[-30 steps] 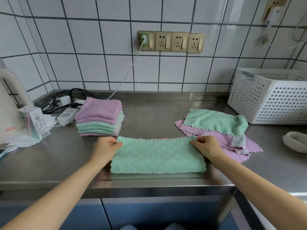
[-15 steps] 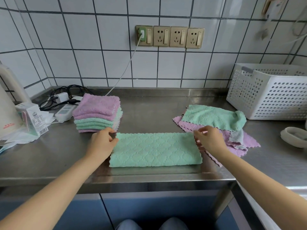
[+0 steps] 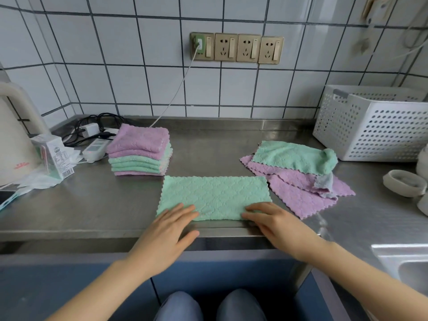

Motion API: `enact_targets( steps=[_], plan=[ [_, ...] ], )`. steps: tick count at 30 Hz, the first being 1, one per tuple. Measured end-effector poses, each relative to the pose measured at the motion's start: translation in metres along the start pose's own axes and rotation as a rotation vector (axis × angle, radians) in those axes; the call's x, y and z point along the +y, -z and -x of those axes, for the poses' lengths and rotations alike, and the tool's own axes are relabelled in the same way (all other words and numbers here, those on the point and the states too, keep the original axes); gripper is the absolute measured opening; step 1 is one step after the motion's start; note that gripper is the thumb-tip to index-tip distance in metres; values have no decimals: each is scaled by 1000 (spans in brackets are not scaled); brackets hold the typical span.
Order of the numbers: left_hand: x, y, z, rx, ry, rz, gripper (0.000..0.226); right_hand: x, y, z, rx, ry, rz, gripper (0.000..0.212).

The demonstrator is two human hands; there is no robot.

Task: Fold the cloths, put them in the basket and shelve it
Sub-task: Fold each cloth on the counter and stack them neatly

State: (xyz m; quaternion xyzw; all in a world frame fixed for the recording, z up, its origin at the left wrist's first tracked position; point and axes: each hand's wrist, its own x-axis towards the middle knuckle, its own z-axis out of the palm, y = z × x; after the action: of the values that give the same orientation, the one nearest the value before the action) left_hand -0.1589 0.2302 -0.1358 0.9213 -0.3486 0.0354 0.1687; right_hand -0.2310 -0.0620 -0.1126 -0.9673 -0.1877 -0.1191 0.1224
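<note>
Mint-green quilted cloth (image 3: 214, 196); white perforated basket (image 3: 372, 126); steel-grey counter (image 3: 81, 205).

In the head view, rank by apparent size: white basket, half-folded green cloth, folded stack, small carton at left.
1. white basket, though cut off by the frame edge
2. half-folded green cloth, looking close to the basket, and nearer the camera
3. folded stack
4. carton

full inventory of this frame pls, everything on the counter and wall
green cloth: 1, mint, folded once, counter front centre
folded stack: 1, purple and mint, left of centre
unfolded pile: 1, mint over purple and grey, right
basket: 1, white perforated, far right
outlets: 4, brass, wall; leftmost has a plug
power strip: 1, white, beside stack
kettle: 1, cream, far left
carton: 1, white-green, by kettle
bowl: 1, pale, right edge
left hand: flat, fingers on cloth's near edge
right hand: flat, same edge
</note>
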Motion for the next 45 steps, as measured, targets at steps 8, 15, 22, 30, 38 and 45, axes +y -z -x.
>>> enact_targets(
  steps=[8,15,22,30,38,45],
  plan=[
    [4,4,10,104,172,-126,53,18,10,13,83,-72,16,28],
    [57,-14,-16,-20,-44,38,56,-14,23,5,151,-73,-3,25],
    [64,-20,-29,18,-127,159,53,-69,43,9,144,39,-343,16],
    [16,-3,-8,80,-139,293,69,-8,24,12,47,-211,-205,53],
    [-10,5,8,-51,-169,327,72,-20,-8,1,-55,138,-150,66],
    [-10,21,17,56,26,401,48,-23,-8,-7,-30,38,-434,29]
  ],
)
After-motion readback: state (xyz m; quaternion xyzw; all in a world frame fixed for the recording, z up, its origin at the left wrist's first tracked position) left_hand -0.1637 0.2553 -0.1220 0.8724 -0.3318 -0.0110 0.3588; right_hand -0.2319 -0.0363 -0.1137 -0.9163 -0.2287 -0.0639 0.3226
